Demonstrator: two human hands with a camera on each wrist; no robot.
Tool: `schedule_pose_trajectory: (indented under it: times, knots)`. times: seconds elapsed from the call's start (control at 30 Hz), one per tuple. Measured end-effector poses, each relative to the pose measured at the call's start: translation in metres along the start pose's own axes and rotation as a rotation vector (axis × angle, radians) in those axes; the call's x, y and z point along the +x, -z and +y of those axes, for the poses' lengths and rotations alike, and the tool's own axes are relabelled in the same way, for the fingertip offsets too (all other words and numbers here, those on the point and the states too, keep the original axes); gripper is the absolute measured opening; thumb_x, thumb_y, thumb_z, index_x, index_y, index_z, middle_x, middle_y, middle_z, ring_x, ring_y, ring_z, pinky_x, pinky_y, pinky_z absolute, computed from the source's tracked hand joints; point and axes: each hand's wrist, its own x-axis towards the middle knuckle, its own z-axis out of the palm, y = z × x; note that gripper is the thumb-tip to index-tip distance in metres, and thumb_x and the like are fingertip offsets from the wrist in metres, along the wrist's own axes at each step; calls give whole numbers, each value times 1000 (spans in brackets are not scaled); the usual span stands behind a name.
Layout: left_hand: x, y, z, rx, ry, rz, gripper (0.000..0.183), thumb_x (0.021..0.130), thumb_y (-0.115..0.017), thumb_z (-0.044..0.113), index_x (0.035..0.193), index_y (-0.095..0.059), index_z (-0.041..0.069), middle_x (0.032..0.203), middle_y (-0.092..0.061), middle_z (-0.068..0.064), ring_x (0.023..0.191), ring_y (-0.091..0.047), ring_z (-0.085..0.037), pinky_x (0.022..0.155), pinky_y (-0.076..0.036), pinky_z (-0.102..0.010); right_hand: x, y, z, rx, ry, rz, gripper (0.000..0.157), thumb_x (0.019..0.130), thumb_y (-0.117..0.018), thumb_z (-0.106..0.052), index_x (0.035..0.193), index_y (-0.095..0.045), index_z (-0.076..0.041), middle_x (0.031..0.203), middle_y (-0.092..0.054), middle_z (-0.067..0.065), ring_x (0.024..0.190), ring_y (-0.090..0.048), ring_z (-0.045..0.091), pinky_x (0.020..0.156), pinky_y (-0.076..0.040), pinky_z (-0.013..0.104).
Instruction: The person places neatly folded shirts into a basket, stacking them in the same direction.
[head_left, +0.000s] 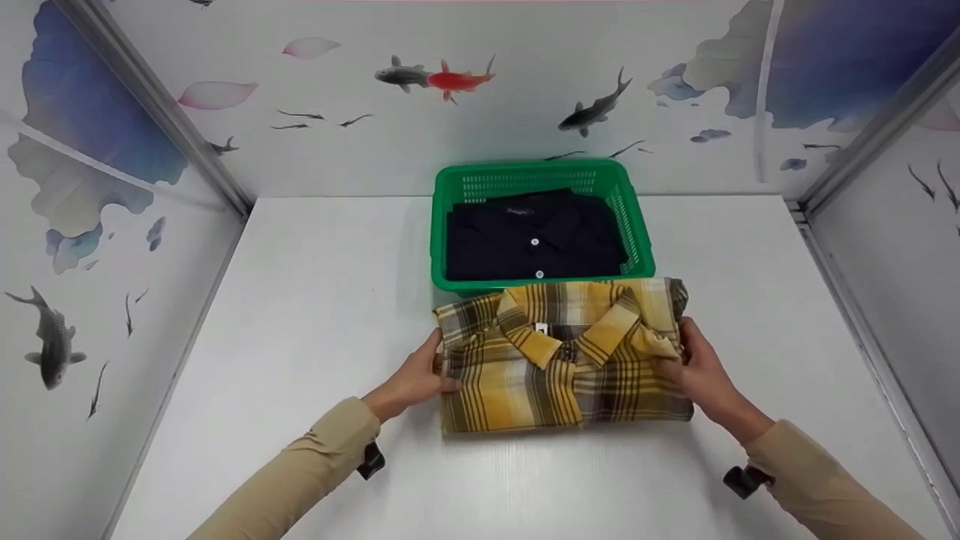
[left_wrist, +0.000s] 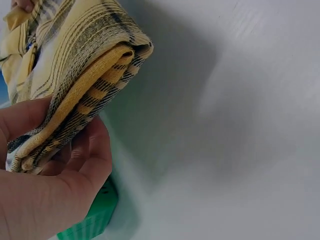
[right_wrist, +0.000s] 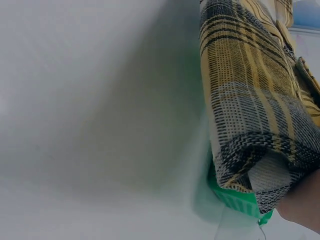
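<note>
A folded yellow plaid shirt [head_left: 510, 390], collar upward, is held by its two sides above the table, just in front of a green basket [head_left: 442, 225]. My left hand [head_left: 416, 375] grips its left edge, thumb on top and fingers curled beneath the folded layers, as the left wrist view shows on the shirt [left_wrist: 75, 65]. At the opposite edge my right hand [head_left: 701, 371] pinches the shirt with the thumb on top; in the right wrist view the shirt [right_wrist: 250, 100] hides most of that hand. Inside the basket lies a folded dark shirt [head_left: 495, 240] with white buttons.
The white table [head_left: 315, 300] is enclosed by side walls and a back wall [head_left: 510, 127] printed with fish and lotus leaves. The basket stands near the back wall. Metal rails [head_left: 172, 105] run along the corners.
</note>
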Motion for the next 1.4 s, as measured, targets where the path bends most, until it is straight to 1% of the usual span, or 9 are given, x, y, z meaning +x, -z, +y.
schedule_pose_trajectory:
  times: [0.07, 0.17, 0.3, 0.53, 0.73, 0.9, 1.03, 1.2, 1.4]
  knots:
    - [-3, 6, 8, 1, -30, 4, 98, 81, -70, -1, 154, -5, 1, 155, -20, -24, 135, -33, -39, 107, -31, -49, 3, 1, -6, 19, 12, 2, 49, 87, -59, 7, 130, -34, 5, 114, -45, 15, 99, -45, 18, 82, -40, 24]
    - [-3, 15, 20, 23, -103, 1, 95, 83, -68, -3, 154, -6, 3, 145, -38, -26, 123, -49, -36, 99, -41, -47, 8, 4, -16, 45, 25, 6, 51, 88, -59, 6, 131, -32, 5, 116, -44, 16, 100, -46, 18, 82, -41, 24]
    - [6, 33, 37, 65, -195, -11, 89, 84, -66, -6, 154, -13, 9, 131, -54, -24, 112, -58, -31, 91, -48, -45, 18, 9, -32, 53, 46, 23, 51, 89, -58, 5, 133, -31, 5, 118, -44, 15, 101, -48, 16, 82, -42, 22]
    - [27, 67, 74, 92, -285, -19, 83, 87, -64, -5, 153, -16, 14, 130, -54, -22, 116, -55, -32, 94, -46, -46, 48, 23, -69, 92, 118, 78, 47, 90, -58, 5, 130, -36, -3, 118, -45, 10, 102, -50, 17, 81, -44, 23]
    - [63, 82, 94, 91, -335, 31, 84, 87, -63, -8, 153, -14, 10, 138, -47, -23, 122, -51, -32, 98, -43, -44, 84, 32, -86, 100, 139, 128, 44, 89, -59, 4, 126, -40, -9, 119, -46, 7, 106, -49, 18, 85, -42, 27]
    - [95, 86, 102, 121, -309, 79, 85, 89, -62, -6, 155, -13, 12, 143, -41, -22, 126, -47, -30, 102, -39, -42, 119, 38, -86, 53, 111, 172, 51, 86, -56, 4, 133, -37, -2, 125, -46, 11, 109, -48, 19, 90, -39, 32]
    - [111, 88, 104, 146, -284, 136, 80, 91, -61, -4, 155, -15, 10, 142, -42, -24, 125, -47, -32, 101, -39, -44, 143, 39, -83, 12, 45, 186, 56, 87, -56, 1, 140, -35, -1, 134, -45, 16, 112, -48, 23, 96, -37, 41]
    - [122, 91, 99, 176, -276, 226, 68, 92, -59, -5, 150, -28, 11, 133, -50, -26, 119, -51, -34, 95, -44, -47, 165, 30, -80, -10, -16, 165, 62, 89, -55, -1, 146, -31, -1, 141, -41, 20, 118, -45, 28, 101, -34, 47]
    - [127, 94, 88, 251, -282, 260, 60, 92, -58, -6, 146, -35, 8, 124, -57, -26, 112, -55, -33, 92, -45, -46, 173, 17, -76, -17, -21, 157, 60, 91, -52, 0, 147, -29, 2, 141, -41, 24, 120, -45, 31, 100, -36, 45]
